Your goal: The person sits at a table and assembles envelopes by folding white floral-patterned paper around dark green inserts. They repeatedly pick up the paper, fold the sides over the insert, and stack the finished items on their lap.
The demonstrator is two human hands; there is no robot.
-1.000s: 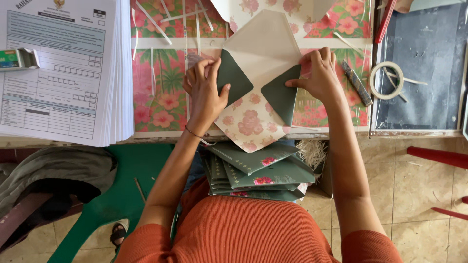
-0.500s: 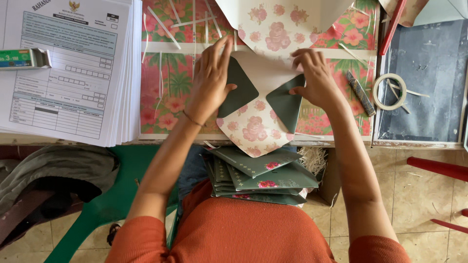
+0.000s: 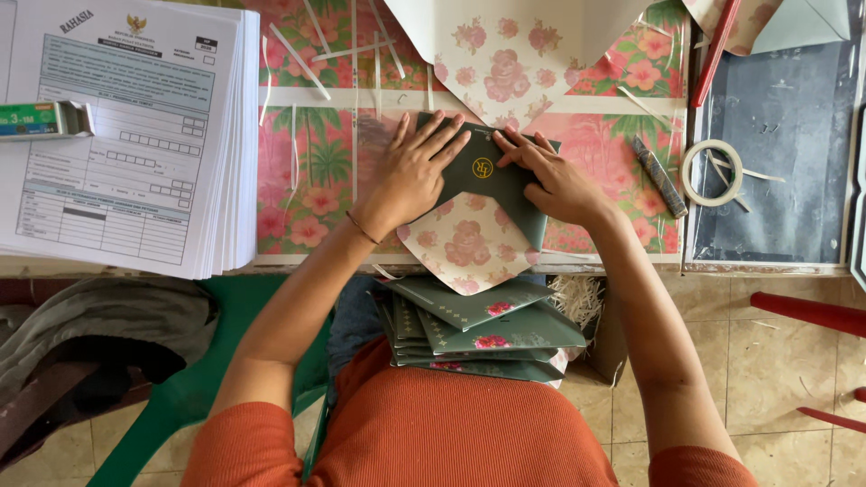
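While both forearms reach forward, I see left hand (image 3: 417, 171) and right hand (image 3: 550, 180) flat, fingers spread, grip open, pressing the green envelope (image 3: 487, 185) onto the tabletop (image 3: 307, 180).

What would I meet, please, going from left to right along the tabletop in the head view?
Small green box → stack of printed forms → left hand → dark green envelope → right hand → dark pen-like stick → roll of tape.
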